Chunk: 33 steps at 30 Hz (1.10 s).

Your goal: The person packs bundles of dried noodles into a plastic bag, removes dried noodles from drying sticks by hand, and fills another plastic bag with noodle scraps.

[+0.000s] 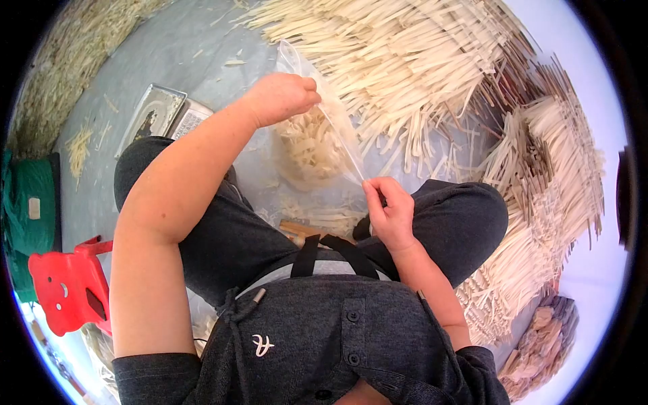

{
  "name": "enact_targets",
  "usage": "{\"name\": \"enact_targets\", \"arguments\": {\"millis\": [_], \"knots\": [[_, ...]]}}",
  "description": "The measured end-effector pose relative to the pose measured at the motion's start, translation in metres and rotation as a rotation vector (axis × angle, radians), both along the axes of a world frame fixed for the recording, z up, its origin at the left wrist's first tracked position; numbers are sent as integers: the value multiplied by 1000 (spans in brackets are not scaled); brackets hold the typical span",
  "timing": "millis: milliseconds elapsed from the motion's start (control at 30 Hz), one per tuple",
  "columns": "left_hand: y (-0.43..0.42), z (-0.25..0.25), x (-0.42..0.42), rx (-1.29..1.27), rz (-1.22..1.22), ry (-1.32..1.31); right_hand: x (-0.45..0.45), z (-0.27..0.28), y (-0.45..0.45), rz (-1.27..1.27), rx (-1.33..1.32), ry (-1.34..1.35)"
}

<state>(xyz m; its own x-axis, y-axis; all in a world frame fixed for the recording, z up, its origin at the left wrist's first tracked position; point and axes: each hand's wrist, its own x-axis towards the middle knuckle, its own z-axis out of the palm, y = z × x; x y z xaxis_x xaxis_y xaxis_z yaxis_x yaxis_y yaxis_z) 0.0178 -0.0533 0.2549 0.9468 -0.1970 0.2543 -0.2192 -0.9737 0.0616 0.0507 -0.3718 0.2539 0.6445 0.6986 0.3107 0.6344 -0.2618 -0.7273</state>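
Observation:
A clear plastic bag point(345, 143) is stretched slantwise between my two hands, above the grey floor sheet. Pale flat strips point(312, 145), some broken short, show in its lower part. My left hand point(283, 98) is closed on the bag's upper edge, with the far corner sticking out beyond the fingers. Lower and to the right, my right hand point(390, 208) pinches the near corner of the edge between thumb and finger. Between my crossed legs lie a small piece of wood point(300, 228) and some loose strips point(331, 217).
A large heap of long pale strips point(398, 61) spreads ahead and down the right side. Left of me are a scale with a metal tray point(154, 111), a red stool point(64, 287) and a green bag point(34, 216). A filled bag point(540, 347) lies at lower right.

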Motion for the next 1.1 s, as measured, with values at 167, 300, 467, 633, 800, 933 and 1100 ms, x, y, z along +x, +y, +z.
{"name": "enact_targets", "arguments": {"millis": [167,300,467,633,800,933,1100], "knots": [[13,-2,1,24,36,-47,-1,-2,-1,-4,-18,0],[21,-2,4,60,116,-54,-1,-2,-2,4,-21,-9],[33,3,5,89,247,-44,-2,-1,-3,39,-53,-43],[50,5,6,43,369,-57,-3,1,-6,73,-82,-76],[73,1,7,-29,518,-93,-6,0,-9,88,-93,-80],[92,-16,10,-136,777,-175,-6,0,-10,89,-82,-74],[83,16,14,-620,925,71,-5,-2,-10,88,-106,-29]]}}
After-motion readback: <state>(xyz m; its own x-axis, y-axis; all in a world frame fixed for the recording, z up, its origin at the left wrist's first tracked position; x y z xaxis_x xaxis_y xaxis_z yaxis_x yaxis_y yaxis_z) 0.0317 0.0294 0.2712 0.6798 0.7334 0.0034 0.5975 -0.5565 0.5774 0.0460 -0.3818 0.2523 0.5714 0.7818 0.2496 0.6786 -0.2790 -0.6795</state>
